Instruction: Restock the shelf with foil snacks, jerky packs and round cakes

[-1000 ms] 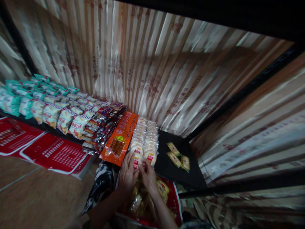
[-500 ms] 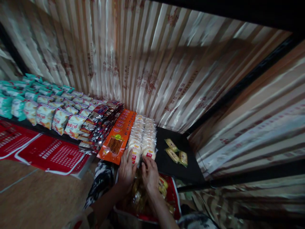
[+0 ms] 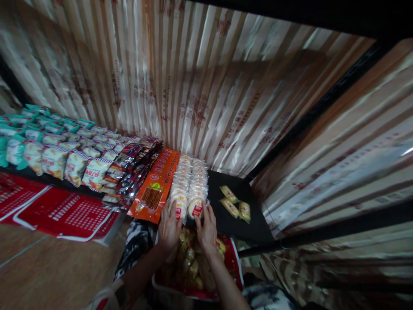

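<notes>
Two rows of round white crackers (image 3: 190, 183) in clear wrappers with red labels stand side by side on the black shelf (image 3: 237, 228). My left hand (image 3: 170, 228) grips the front wrapped cracker of the left row (image 3: 178, 210), thumb and fingers around its lower edge. On the right row's front wrapped cracker (image 3: 195, 209), my right hand (image 3: 207, 226) has its thumb at the bottom and its fingers along the right side. Below both hands, a red basket (image 3: 237, 262) holds several yellowish wrapped snacks (image 3: 190, 262).
An orange snack packet (image 3: 155, 185) lies left of the crackers. Beyond it are dark shiny packets (image 3: 129, 172), white snack bags (image 3: 97, 172) and teal bags (image 3: 16, 150). Several small yellow packets (image 3: 229, 207) lie to the right. Red baskets (image 3: 67, 211) stand on the floor.
My right hand has shifted to the right side of its front cracker, uncovering more of the label. The view has moved slightly, and more of the basket's contents shows between my arms.
</notes>
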{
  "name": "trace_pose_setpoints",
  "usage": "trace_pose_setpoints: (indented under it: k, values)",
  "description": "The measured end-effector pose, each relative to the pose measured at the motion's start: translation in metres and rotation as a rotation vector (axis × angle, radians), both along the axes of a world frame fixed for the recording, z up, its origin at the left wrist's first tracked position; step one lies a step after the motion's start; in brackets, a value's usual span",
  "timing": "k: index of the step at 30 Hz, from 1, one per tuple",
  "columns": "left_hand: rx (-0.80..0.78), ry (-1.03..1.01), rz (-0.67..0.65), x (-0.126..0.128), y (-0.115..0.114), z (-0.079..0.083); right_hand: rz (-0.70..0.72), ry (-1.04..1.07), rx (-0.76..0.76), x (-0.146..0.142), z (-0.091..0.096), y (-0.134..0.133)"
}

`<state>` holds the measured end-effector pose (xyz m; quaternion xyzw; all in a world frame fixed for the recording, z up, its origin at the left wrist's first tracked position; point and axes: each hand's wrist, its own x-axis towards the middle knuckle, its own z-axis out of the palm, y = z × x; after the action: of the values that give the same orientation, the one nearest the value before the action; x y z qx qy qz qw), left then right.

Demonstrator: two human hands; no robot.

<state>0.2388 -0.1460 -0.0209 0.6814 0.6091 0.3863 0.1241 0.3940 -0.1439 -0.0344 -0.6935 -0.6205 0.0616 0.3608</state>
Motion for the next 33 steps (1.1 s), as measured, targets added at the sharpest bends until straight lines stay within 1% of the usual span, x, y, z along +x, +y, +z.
trace_pose_setpoints:
  k: [9,14,18,21,25,27,29,31,33]
  values:
    - [0.012,0.003,0.021,0.005,0.009,0.007,0.015,-0.015,-0.027,0.001,0.001,0.0]
    - [0.008,0.001,0.025,0.005,0.014,0.01,-0.026,-0.068,-0.033,-0.005,0.004,0.003]
    - [-0.012,0.005,0.005,0.004,0.015,0.012,-0.048,-0.091,-0.036,-0.01,0.007,0.005]
    - [0.002,0.007,0.02,0.005,0.013,0.011,-0.056,-0.079,-0.03,-0.011,0.006,0.005]
    - [0.053,0.022,0.047,0.007,0.011,0.006,-0.033,-0.068,0.035,-0.008,0.005,0.0]
    - [0.084,0.036,0.053,0.008,0.01,0.002,-0.039,-0.083,0.088,-0.005,0.009,-0.001]
    - [0.111,0.043,0.062,0.01,0.01,-0.001,-0.048,-0.116,0.156,-0.001,0.02,0.003]
    - [0.131,0.053,0.08,0.011,0.011,-0.005,-0.036,-0.151,0.227,0.004,0.036,0.016]
    - [0.155,0.076,0.089,0.012,0.012,-0.01,0.003,-0.182,0.272,0.008,0.053,0.038]
